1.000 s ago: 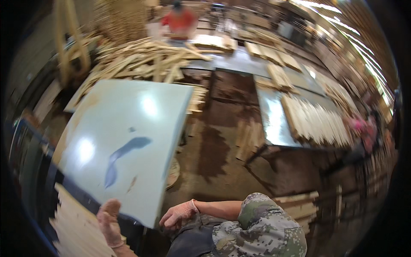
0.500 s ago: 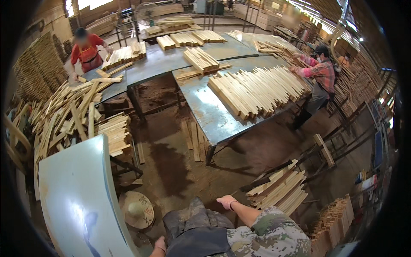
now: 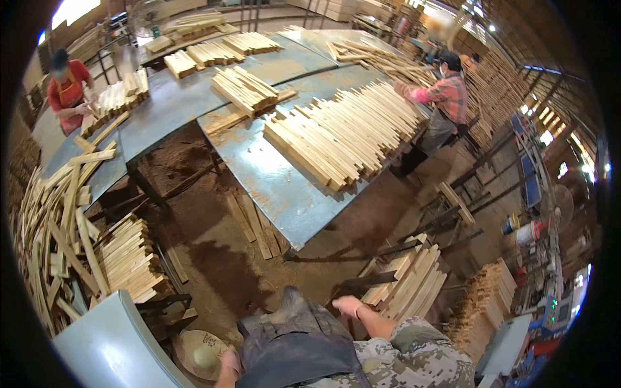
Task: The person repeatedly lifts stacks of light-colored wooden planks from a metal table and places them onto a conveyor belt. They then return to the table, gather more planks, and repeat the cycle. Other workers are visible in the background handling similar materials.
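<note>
My left hand (image 3: 229,361) hangs low by my left side, over the edge of a round woven hat (image 3: 196,353) below; nothing shows in it, and its finger shape is too small to make out. In front of my right thigh, my right hand (image 3: 349,306) is held loosely with its fingers a little apart and nothing visible in it. Nearest to it is a stack of pale wooden strips (image 3: 414,275) on a dark metal frame. A dark apron (image 3: 297,343) and camouflage clothing cover my body between the hands.
Metal tables (image 3: 284,220) ahead carry rows of wooden strips (image 3: 343,132). A co-worker (image 3: 446,97) stands at their right, another person (image 3: 66,90) at far left. Scrap wood (image 3: 55,226) lies heaped left, behind a pale curved panel (image 3: 119,346). Stacked wood (image 3: 485,304) and machinery (image 3: 556,310) stand right.
My view has turned rightward, so the tables and panel sit further left. My left hand has swung up and forward. The right co-worker's arms have shifted along the strips.
</note>
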`<action>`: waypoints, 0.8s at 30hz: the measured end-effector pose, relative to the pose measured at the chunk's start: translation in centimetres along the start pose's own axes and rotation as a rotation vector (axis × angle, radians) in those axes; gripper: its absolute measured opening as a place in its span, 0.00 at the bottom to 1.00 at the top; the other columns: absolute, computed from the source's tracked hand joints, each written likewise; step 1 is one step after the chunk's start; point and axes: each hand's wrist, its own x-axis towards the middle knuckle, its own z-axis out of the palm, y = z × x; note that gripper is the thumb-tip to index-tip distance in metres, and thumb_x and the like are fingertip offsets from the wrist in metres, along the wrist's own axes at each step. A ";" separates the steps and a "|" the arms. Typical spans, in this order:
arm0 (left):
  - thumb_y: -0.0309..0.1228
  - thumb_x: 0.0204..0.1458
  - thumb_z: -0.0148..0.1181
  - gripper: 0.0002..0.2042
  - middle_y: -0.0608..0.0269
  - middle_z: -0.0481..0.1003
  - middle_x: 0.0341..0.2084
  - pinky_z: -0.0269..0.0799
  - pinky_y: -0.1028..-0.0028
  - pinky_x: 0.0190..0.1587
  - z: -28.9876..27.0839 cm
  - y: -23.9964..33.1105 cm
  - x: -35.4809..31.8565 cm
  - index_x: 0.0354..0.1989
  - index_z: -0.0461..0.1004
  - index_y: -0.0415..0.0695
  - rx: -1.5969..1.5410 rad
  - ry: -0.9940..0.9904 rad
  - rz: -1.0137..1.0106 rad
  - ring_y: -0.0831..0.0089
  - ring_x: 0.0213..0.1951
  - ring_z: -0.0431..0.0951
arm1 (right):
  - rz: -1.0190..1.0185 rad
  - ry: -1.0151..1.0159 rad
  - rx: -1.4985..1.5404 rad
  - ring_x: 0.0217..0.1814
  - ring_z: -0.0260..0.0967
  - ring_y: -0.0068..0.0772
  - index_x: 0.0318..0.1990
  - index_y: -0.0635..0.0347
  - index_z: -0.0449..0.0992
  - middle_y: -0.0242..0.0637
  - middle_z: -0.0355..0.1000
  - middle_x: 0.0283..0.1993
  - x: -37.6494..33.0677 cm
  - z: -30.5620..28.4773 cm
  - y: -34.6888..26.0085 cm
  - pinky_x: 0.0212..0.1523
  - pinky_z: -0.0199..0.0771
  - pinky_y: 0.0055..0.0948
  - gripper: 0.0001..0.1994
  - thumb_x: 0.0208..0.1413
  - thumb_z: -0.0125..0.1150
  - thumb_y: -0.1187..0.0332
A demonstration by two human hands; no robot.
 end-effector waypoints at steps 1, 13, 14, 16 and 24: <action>0.42 0.60 0.59 0.15 0.57 0.76 0.28 0.76 0.60 0.38 2.4 3.1 1.7 0.28 0.75 0.45 0.037 -0.028 0.050 0.55 0.33 0.77 | -0.234 0.163 -0.324 0.37 0.76 0.38 0.39 0.64 0.80 0.41 0.78 0.34 2.0 -0.3 1.1 0.38 0.76 0.45 0.13 0.62 0.63 0.60; 0.41 0.62 0.64 0.11 0.77 0.68 0.22 0.62 0.73 0.27 39.1 26.2 -5.2 0.28 0.74 0.55 0.438 -0.290 0.557 0.80 0.24 0.68 | 0.330 0.665 0.866 0.79 0.63 0.53 0.78 0.71 0.57 0.62 0.61 0.78 19.5 -29.3 8.0 0.75 0.63 0.42 0.45 0.61 0.73 0.55; 0.41 0.61 0.65 0.10 0.77 0.69 0.23 0.63 0.73 0.28 40.2 25.2 -5.5 0.29 0.76 0.54 0.470 -0.340 0.516 0.80 0.25 0.68 | 0.370 0.766 0.762 0.79 0.62 0.55 0.78 0.70 0.56 0.62 0.62 0.78 20.1 -33.7 7.7 0.77 0.62 0.42 0.46 0.61 0.73 0.54; 0.34 0.63 0.65 0.04 0.71 0.75 0.30 0.68 0.73 0.33 43.1 22.2 -5.7 0.38 0.78 0.50 0.514 -0.178 0.518 0.76 0.30 0.73 | 0.402 0.911 0.639 0.80 0.60 0.57 0.79 0.68 0.56 0.63 0.62 0.77 21.8 -41.3 8.3 0.79 0.59 0.43 0.47 0.60 0.73 0.54; 0.40 0.64 0.65 0.34 0.42 0.70 0.70 0.63 0.59 0.74 62.8 13.8 -8.3 0.73 0.66 0.32 1.025 -0.052 0.945 0.52 0.71 0.70 | 0.364 1.023 0.176 0.80 0.59 0.58 0.78 0.62 0.59 0.60 0.61 0.78 34.6 -56.4 21.4 0.80 0.58 0.44 0.45 0.58 0.70 0.49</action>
